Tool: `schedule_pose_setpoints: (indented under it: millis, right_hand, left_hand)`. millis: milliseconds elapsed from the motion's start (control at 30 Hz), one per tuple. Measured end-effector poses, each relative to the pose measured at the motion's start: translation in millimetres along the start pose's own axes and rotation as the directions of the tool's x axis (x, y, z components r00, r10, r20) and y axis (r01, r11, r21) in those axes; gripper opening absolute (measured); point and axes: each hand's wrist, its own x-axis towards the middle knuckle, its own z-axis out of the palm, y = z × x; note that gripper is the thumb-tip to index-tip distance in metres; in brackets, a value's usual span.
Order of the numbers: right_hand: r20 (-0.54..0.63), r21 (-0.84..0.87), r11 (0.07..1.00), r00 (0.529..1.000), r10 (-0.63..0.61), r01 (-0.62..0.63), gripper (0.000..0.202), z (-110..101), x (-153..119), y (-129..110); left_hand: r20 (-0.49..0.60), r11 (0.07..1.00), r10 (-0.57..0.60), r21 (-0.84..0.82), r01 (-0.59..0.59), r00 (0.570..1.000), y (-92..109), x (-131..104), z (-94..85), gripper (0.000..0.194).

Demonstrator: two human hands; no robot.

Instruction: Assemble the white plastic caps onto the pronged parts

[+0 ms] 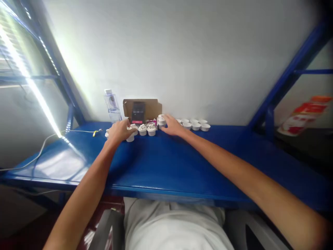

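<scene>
My left hand [119,131] is curled over small white cups at the left of the row, its thumb and fingers closed about a white cup [130,138]. Part of that cup is hidden under the thumb. More white cups with lumpy white pieces on top, such as one cup [151,131], stand just to its right. My right hand [172,125] has its thumb and fingers at a white cup [161,121] that looks stacked or lidded. Its fingers close on the right side of that cup.
Behind the cups stand an open cardboard box [153,107], a dark phone [138,111] and a clear bottle [112,106]. Small pink items [154,122] lie by the box. Several plain white cups [196,126] sit at right. A white cable [78,131] crosses the blue table [166,166].
</scene>
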Motion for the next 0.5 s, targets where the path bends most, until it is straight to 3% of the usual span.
schedule_pose_setpoints:
  millis: [100, 167, 233, 333, 433, 500]
  right_hand:
    - [0.03, -0.024, 0.999, 0.998, 0.047, -0.046, 0.055, -0.9, 7.9, -12.5]
    - [-0.018, -0.023, 0.995, 0.995, 0.095, -0.096, 0.043, -3.6, -0.7, -21.2]
    - [-0.072, -0.002, 0.991, 0.989, 0.131, -0.132, 0.038, -8.2, -16.7, -28.7]
    - [-0.065, 0.15, 0.971, 0.978, 0.198, -0.186, 0.032, -14.7, -42.0, -36.6]
    - [0.104, 0.474, 0.819, 0.944, 0.313, -0.324, 0.038, -14.2, -56.8, -43.7]
    - [0.276, 0.645, 0.621, 0.894, 0.354, -0.445, 0.043, -10.4, -60.2, -49.6]
  left_hand:
    - [-0.101, 0.997, 0.019, -0.072, -0.027, 0.995, 3.5, 1.0, 3.5, 0.044]
    - [-0.179, 0.983, 0.078, -0.152, -0.106, 0.981, 10.7, -1.3, 6.1, 0.041]
    - [-0.23, 0.93, 0.208, -0.254, -0.265, 0.951, 23.2, -7.7, 10.2, 0.04]
    - [-0.211, 0.766, 0.463, -0.394, -0.508, 0.861, 48.5, -24.1, 19.6, 0.044]
    - [-0.13, 0.65, 0.62, -0.468, -0.599, 0.774, 70.9, -41.4, 29.4, 0.058]
    - [-0.13, 0.648, 0.631, -0.453, -0.612, 0.765, 79.2, -49.2, 33.8, 0.055]
